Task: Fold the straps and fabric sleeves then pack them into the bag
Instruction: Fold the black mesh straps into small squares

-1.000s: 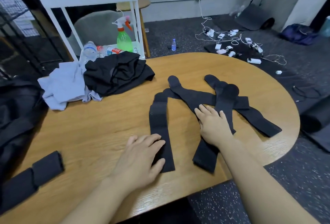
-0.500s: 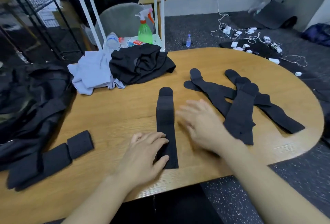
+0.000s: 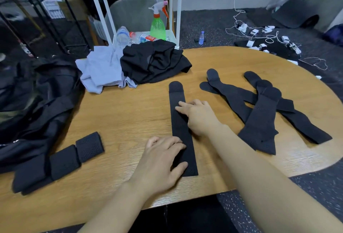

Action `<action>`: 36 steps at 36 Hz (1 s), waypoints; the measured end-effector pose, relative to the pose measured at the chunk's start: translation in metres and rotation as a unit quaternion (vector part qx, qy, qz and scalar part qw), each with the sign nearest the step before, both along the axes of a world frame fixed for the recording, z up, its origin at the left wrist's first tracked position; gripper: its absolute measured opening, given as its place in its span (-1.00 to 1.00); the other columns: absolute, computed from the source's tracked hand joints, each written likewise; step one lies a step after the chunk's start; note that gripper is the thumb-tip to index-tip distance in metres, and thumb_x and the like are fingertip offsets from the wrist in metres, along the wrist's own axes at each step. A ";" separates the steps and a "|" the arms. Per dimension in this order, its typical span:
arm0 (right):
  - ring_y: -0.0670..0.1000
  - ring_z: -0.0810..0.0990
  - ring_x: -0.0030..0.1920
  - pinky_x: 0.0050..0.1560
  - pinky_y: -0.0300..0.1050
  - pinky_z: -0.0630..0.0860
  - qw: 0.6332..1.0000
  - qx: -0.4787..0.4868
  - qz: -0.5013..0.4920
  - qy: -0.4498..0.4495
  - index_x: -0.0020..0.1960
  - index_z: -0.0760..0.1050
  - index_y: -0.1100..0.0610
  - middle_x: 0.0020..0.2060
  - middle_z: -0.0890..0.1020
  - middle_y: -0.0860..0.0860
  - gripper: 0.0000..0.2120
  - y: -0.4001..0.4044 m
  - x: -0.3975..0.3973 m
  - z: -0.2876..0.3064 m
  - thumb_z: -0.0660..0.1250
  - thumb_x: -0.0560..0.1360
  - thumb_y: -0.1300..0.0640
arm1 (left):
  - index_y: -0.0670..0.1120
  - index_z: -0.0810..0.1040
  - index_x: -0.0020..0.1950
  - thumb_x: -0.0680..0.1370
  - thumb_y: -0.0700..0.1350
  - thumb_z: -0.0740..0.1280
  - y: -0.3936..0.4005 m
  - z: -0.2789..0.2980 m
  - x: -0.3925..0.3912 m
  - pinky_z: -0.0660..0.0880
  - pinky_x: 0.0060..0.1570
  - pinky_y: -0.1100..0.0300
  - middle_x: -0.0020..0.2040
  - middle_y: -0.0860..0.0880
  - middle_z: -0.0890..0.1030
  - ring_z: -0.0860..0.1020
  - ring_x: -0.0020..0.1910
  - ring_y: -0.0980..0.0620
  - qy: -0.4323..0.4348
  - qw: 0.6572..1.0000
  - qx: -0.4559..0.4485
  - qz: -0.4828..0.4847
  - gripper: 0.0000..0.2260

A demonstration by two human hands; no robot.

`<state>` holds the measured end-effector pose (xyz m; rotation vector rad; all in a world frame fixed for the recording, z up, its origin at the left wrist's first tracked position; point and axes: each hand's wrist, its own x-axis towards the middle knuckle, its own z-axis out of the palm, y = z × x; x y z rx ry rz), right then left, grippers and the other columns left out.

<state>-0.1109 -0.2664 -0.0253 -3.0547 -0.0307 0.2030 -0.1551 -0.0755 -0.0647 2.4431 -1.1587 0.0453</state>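
A long black strap (image 3: pixel 179 121) lies flat and straight on the wooden table (image 3: pixel 130 114), its rounded end pointing away from me. My left hand (image 3: pixel 161 162) presses flat on the strap's near end. My right hand (image 3: pixel 198 115) rests on the strap's middle, fingers stretched across it. To the right lies a crossed pile of several more black straps (image 3: pixel 259 106). Folded black straps (image 3: pixel 61 160) sit in a row near the left front edge. The open black bag (image 3: pixel 31 99) slumps over the table's left side.
A black garment (image 3: pixel 154 60) and a light grey one (image 3: pixel 100 69) are heaped at the table's far side. Behind stand a white trolley (image 3: pixel 176 10) with a green spray bottle (image 3: pixel 157 24) and a grey chair. Chargers and cables (image 3: pixel 263 36) litter the floor.
My right hand left the strap pile and moved left onto the middle of the single strap. The strap was straightened. My left hand stayed on its near end. The view shifted left.
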 end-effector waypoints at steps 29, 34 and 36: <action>-0.10 0.35 0.26 0.30 -0.14 0.33 0.953 0.277 -0.077 -0.096 0.36 0.44 0.03 0.22 0.51 -0.11 -0.50 0.015 -0.125 -0.026 0.33 0.43 0.17 | 0.01 0.43 0.38 0.43 -0.03 0.29 0.006 0.001 0.001 0.23 0.18 0.26 0.23 0.14 0.57 0.49 0.22 0.20 0.070 0.995 -0.066 0.008 -0.51; -0.09 0.40 0.05 -0.07 -0.20 0.31 0.937 0.272 -0.167 -0.145 0.15 0.53 0.06 -0.05 0.49 -0.12 -0.79 0.029 -0.104 -0.026 0.34 0.54 0.03 | 0.05 0.35 0.47 0.56 -0.05 0.38 -0.003 0.007 0.012 0.27 0.18 0.25 0.05 0.26 0.50 0.47 0.02 0.30 0.116 0.985 -0.097 0.082 -0.51; -0.08 0.44 0.04 -0.07 -0.17 0.36 0.931 0.269 -0.195 -0.148 0.19 0.54 0.04 -0.06 0.50 -0.13 -0.76 0.032 -0.099 -0.028 0.33 0.55 0.01 | 0.05 0.36 0.47 0.56 -0.06 0.38 -0.007 0.007 0.015 0.37 0.21 0.17 -0.01 0.24 0.51 0.49 -0.01 0.26 0.138 0.980 -0.104 0.102 -0.51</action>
